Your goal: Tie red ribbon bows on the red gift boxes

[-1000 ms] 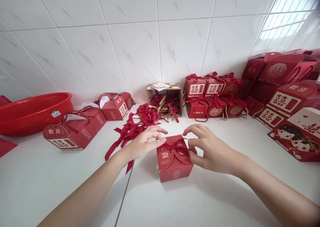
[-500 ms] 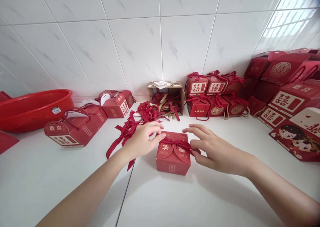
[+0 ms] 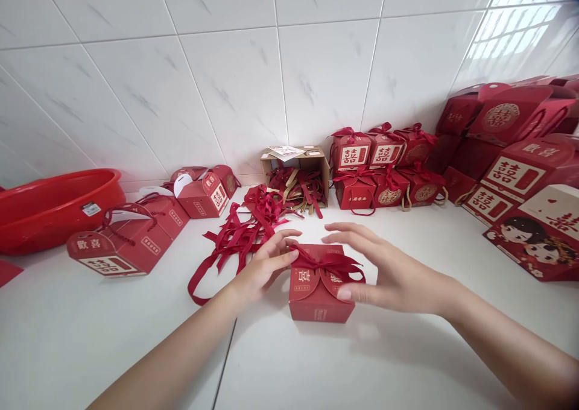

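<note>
A small red gift box [image 3: 321, 310] with printed characters stands upright on the white counter in front of me. Across its folded top flaps lies a dark red ribbon bow [image 3: 335, 265], its loop sticking out to the right. My left hand [image 3: 269, 265] is at the box's left side, fingers curved and apart from the thumb, whose tip is by the bow's left end; I cannot tell whether it touches. To the right, my right hand [image 3: 389, 271] is open, thumb near the box's front right and fingers spread behind the loop.
Loose red ribbons [image 3: 242, 232] lie left of the box, before a cardboard box [image 3: 326, 169] of ribbon strips. Ribbon-tied gift boxes [image 3: 355, 194] are stacked behind right; larger boxes [image 3: 515, 178] pile further right. Handled boxes [image 3: 156, 241] and a red basin [image 3: 58, 208] stand left.
My right hand has let go of the ribbon and opened. The left fingers have parted from their pinch. The bow's right loop now stands free, and the view has shifted slightly.
</note>
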`<state>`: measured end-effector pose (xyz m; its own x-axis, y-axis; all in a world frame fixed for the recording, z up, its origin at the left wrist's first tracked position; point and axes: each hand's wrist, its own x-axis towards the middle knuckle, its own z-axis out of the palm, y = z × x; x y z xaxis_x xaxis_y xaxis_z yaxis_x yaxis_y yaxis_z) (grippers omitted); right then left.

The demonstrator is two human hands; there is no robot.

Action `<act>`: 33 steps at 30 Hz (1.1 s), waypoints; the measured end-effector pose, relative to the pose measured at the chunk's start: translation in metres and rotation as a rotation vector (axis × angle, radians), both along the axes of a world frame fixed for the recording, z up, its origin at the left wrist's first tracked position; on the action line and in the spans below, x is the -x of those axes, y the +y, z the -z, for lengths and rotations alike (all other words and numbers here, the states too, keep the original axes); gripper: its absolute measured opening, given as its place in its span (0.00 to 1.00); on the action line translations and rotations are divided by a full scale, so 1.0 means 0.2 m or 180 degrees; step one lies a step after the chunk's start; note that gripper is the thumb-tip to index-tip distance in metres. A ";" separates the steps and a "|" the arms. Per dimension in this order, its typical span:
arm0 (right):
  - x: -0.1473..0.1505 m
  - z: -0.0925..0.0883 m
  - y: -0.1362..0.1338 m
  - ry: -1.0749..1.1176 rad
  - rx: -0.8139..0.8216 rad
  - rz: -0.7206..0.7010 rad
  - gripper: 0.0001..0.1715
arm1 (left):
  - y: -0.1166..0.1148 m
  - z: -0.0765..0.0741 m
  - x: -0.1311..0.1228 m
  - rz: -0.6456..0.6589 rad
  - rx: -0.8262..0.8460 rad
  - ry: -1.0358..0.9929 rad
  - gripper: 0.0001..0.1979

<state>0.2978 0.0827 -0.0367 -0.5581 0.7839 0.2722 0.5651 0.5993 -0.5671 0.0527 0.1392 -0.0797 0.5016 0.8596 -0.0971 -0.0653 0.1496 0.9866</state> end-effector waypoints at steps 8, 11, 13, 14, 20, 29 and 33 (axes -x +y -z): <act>0.06 0.04 -0.01 -0.0448 -0.0120 -0.0069 0.36 | -0.04 0.04 -0.03 -0.0443 -0.0183 0.0153 0.18; 0.05 0.05 0.00 -0.0400 -0.0114 0.0012 0.37 | -0.06 0.01 -0.03 -0.0279 -0.0680 0.0573 0.15; 0.05 0.05 0.00 -0.0287 -0.0116 -0.0001 0.38 | -0.07 -0.01 -0.04 -0.0368 -0.0934 0.0746 0.13; 0.05 0.05 0.00 -0.0240 -0.0124 -0.0016 0.37 | -0.08 -0.02 -0.04 -0.0432 -0.0994 0.0763 0.12; 0.05 0.08 0.02 -0.0230 -0.0242 -0.0039 0.32 | -0.08 -0.01 -0.04 -0.0484 -0.1057 0.0593 0.08; 0.05 0.11 0.04 -0.0396 -0.0481 -0.0008 0.29 | -0.11 0.01 -0.04 -0.0381 -0.1653 0.0896 0.06; 0.06 0.10 0.04 -0.0478 -0.0550 -0.0010 0.30 | -0.11 0.02 -0.05 -0.0417 -0.1740 0.0942 0.07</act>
